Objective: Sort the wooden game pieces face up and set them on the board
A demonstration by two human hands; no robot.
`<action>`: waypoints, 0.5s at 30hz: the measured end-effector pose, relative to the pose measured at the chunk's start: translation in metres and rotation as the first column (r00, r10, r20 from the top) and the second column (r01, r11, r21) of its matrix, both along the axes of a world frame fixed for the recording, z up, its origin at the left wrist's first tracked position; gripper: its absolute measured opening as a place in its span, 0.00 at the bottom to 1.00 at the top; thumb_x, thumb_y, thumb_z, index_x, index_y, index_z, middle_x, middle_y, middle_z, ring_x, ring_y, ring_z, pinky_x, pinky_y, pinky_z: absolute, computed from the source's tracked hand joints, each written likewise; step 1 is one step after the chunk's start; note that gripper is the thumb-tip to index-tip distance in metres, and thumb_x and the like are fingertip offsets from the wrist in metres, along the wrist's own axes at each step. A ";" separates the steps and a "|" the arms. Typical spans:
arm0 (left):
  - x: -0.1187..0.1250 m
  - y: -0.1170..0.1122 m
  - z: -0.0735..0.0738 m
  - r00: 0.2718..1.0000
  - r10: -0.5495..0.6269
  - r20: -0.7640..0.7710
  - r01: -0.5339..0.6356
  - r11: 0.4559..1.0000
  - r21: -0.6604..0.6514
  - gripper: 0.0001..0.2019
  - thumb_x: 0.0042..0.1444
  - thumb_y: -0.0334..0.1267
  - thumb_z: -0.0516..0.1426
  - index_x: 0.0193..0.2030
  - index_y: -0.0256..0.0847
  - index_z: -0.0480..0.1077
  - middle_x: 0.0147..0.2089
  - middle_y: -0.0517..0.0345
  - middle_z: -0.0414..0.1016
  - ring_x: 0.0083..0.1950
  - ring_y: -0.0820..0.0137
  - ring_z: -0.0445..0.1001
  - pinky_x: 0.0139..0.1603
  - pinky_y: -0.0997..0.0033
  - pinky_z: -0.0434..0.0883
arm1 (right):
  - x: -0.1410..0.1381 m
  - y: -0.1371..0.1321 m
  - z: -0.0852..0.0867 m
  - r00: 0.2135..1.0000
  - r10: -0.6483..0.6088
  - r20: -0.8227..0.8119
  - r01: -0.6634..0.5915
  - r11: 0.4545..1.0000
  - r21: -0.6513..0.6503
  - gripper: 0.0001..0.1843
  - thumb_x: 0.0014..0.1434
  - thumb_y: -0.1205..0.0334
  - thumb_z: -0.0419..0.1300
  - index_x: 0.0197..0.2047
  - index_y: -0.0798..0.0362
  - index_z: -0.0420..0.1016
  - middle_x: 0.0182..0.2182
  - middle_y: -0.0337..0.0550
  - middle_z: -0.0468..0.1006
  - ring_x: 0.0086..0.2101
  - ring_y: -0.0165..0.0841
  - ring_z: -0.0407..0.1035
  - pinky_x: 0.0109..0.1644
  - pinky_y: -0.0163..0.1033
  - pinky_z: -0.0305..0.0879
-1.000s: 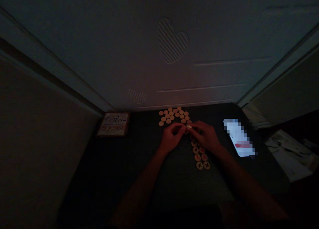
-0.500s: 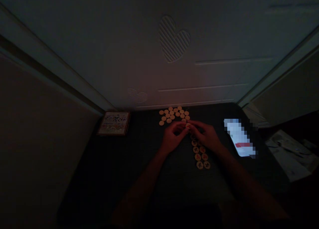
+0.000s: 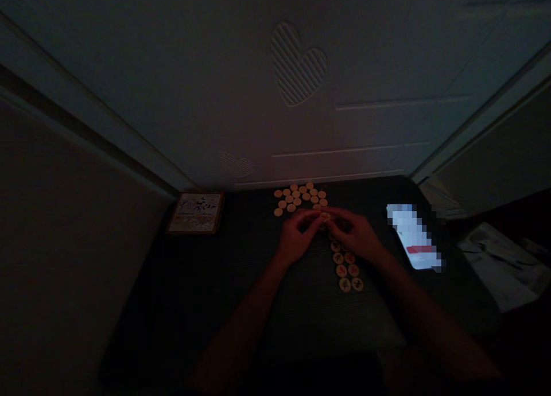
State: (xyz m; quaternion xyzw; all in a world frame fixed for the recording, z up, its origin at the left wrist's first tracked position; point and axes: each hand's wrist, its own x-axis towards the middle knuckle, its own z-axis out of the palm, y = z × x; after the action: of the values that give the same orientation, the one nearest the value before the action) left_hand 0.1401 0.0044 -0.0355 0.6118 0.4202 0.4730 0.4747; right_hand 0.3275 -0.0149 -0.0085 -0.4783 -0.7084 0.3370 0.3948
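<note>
Between the fingertips of both my hands is a round Chinese chess piece (image 3: 325,217) with a red character on its face. My left hand (image 3: 297,233) pinches it from the left, my right hand (image 3: 353,233) from the right. Below my right hand, character-side-up pieces (image 3: 341,271) run toward me in two columns, marked in red or black; the far end is hidden by the hand. Beyond my hands lies a loose cluster of pale discs (image 3: 296,195) showing no marks.
A dark table (image 3: 206,304) bears everything. At its back left lies a flat box (image 3: 196,213) with a printed lid. On the right a lit phone (image 3: 414,238) lies face up. A white panel with raised hearts (image 3: 298,64) stands behind. Papers (image 3: 503,264) lie beyond the right edge.
The chess piece has tilted a little between my fingers, so its red character shows more fully. My hands stay in nearly the same place. The pieces on the table look unchanged.
</note>
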 end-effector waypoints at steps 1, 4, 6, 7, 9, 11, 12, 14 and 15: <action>0.000 0.000 0.000 1.000 0.002 0.004 -0.002 1.000 -0.004 0.12 0.61 0.45 0.63 0.48 0.44 0.78 0.48 0.52 0.82 0.47 0.64 0.81 0.52 0.61 0.78 | 0.000 0.000 0.000 1.000 0.004 -0.004 -0.004 1.000 -0.003 0.22 0.64 0.60 0.61 0.61 0.43 0.74 0.53 0.41 0.82 0.46 0.37 0.80 0.48 0.41 0.78; 0.001 -0.001 -0.001 1.000 0.017 0.020 -0.017 1.000 -0.009 0.13 0.60 0.44 0.64 0.49 0.43 0.78 0.49 0.52 0.82 0.47 0.64 0.81 0.50 0.62 0.78 | -0.001 0.000 0.000 1.000 -0.018 0.002 0.018 1.000 0.007 0.21 0.64 0.59 0.62 0.61 0.43 0.74 0.51 0.41 0.83 0.46 0.37 0.80 0.48 0.41 0.78; 0.002 -0.001 -0.001 0.999 0.031 0.020 -0.031 0.999 -0.017 0.14 0.60 0.45 0.64 0.50 0.43 0.77 0.49 0.51 0.82 0.46 0.65 0.81 0.49 0.63 0.78 | -0.001 0.000 -0.001 0.999 -0.043 0.026 0.042 0.999 0.034 0.20 0.64 0.58 0.62 0.59 0.43 0.76 0.50 0.41 0.83 0.45 0.37 0.80 0.47 0.40 0.78; 0.002 -0.001 -0.001 0.999 0.031 0.021 -0.031 0.999 -0.024 0.14 0.60 0.45 0.64 0.50 0.43 0.77 0.49 0.51 0.82 0.46 0.65 0.81 0.49 0.63 0.78 | -0.001 0.000 -0.001 0.998 -0.053 0.042 0.051 0.997 0.050 0.19 0.64 0.57 0.62 0.58 0.43 0.77 0.49 0.41 0.84 0.45 0.37 0.81 0.47 0.40 0.78; 0.002 -0.001 -0.001 0.999 0.023 0.035 -0.022 0.999 -0.039 0.14 0.60 0.46 0.64 0.49 0.43 0.77 0.48 0.51 0.82 0.45 0.65 0.81 0.49 0.63 0.78 | 0.000 0.001 -0.003 0.996 -0.057 0.075 0.051 0.996 0.076 0.17 0.64 0.56 0.63 0.56 0.43 0.78 0.49 0.41 0.84 0.45 0.37 0.80 0.47 0.41 0.78; 0.002 0.000 -0.002 0.998 0.021 0.062 -0.018 0.999 -0.048 0.14 0.59 0.46 0.64 0.48 0.42 0.76 0.46 0.51 0.82 0.45 0.65 0.81 0.49 0.63 0.78 | 0.001 0.002 -0.005 0.993 -0.060 0.099 0.050 0.994 0.098 0.16 0.64 0.55 0.63 0.55 0.44 0.79 0.49 0.41 0.84 0.44 0.38 0.80 0.47 0.42 0.78; 0.002 0.000 -0.002 0.997 0.025 0.073 -0.022 0.999 -0.049 0.14 0.59 0.46 0.65 0.48 0.41 0.76 0.46 0.51 0.82 0.45 0.65 0.81 0.49 0.63 0.78 | 0.002 0.002 -0.006 0.992 -0.069 0.105 0.057 0.992 0.110 0.15 0.64 0.55 0.63 0.54 0.44 0.80 0.48 0.41 0.84 0.44 0.38 0.80 0.47 0.42 0.78; 0.003 0.000 -0.002 0.996 0.043 0.075 -0.040 0.998 -0.051 0.14 0.58 0.46 0.65 0.46 0.41 0.76 0.44 0.52 0.82 0.43 0.65 0.81 0.47 0.63 0.78 | 0.004 0.003 -0.007 0.988 -0.114 0.107 0.099 0.986 0.134 0.13 0.65 0.54 0.62 0.51 0.45 0.81 0.46 0.41 0.85 0.43 0.38 0.80 0.47 0.44 0.77; 0.003 0.000 -0.003 0.996 0.052 0.066 -0.049 0.998 -0.050 0.14 0.58 0.47 0.65 0.45 0.41 0.76 0.43 0.52 0.82 0.43 0.66 0.81 0.46 0.64 0.79 | 0.006 0.004 -0.007 0.984 -0.145 0.105 0.129 0.981 0.143 0.13 0.65 0.54 0.62 0.50 0.45 0.82 0.46 0.42 0.85 0.43 0.39 0.80 0.48 0.44 0.77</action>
State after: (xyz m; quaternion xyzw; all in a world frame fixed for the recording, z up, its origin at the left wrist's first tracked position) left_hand 0.1431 0.0045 -0.0382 0.5729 0.4307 0.4949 0.4912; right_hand 0.3331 -0.0111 -0.0154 -0.5165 -0.7166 0.2319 0.4074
